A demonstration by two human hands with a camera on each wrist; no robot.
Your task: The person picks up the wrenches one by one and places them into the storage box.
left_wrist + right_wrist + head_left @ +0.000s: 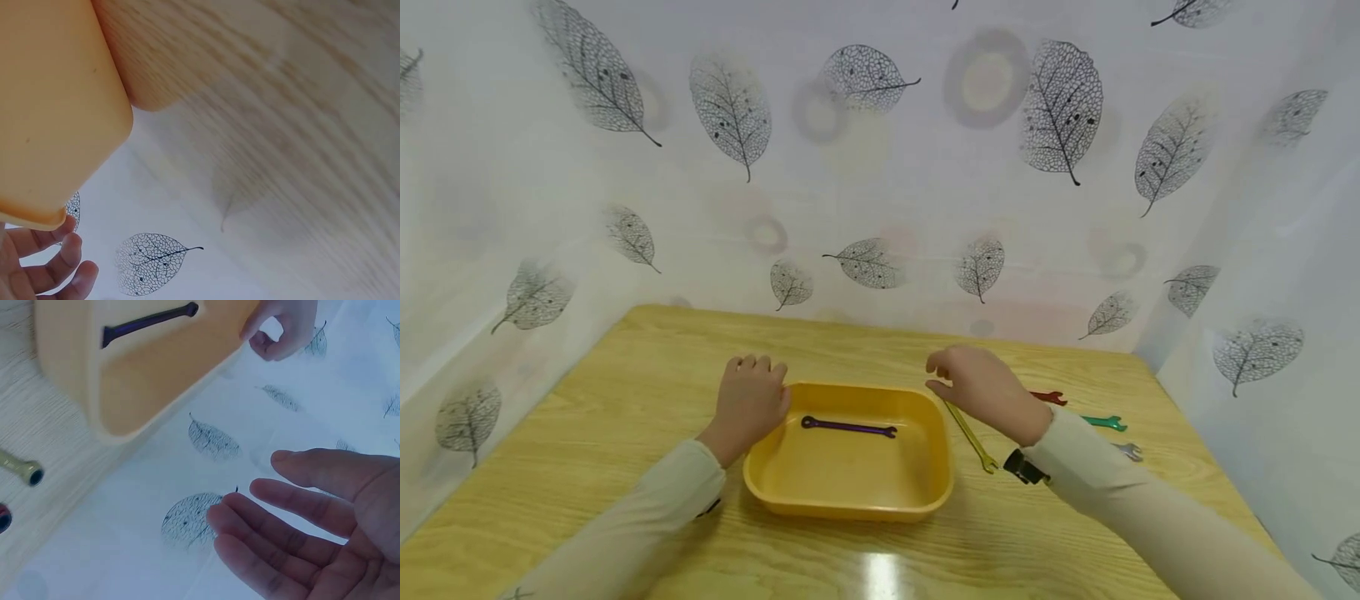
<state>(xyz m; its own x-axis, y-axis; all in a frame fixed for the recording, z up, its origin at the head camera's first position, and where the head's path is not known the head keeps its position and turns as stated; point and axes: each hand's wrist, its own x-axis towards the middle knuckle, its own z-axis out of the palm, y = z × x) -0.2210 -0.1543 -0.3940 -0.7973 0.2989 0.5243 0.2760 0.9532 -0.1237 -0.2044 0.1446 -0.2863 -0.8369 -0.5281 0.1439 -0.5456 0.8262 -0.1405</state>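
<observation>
My left hand (751, 404) grips the left rim of a yellow plastic tray (850, 510), its fingers outside the wall in the left wrist view. Inside the tray lies a purple combination wrench (850, 427), its ring end toward the left. My right hand (985, 387) hangs above the table past the tray's right side, holding nothing; its fingers are loosely bent with the thumb apart in the right wrist view. Below that hand a yellow wrench (972, 437) lies on the table, its open jaw toward me and its upper end partly hidden.
To the right, partly hidden behind my right forearm, lie a red wrench (1051, 397), a green wrench (1105, 422) and a silver wrench (1130, 452). The wooden table (625, 392) meets a white curtain (880, 192) with leaf prints at the back and sides.
</observation>
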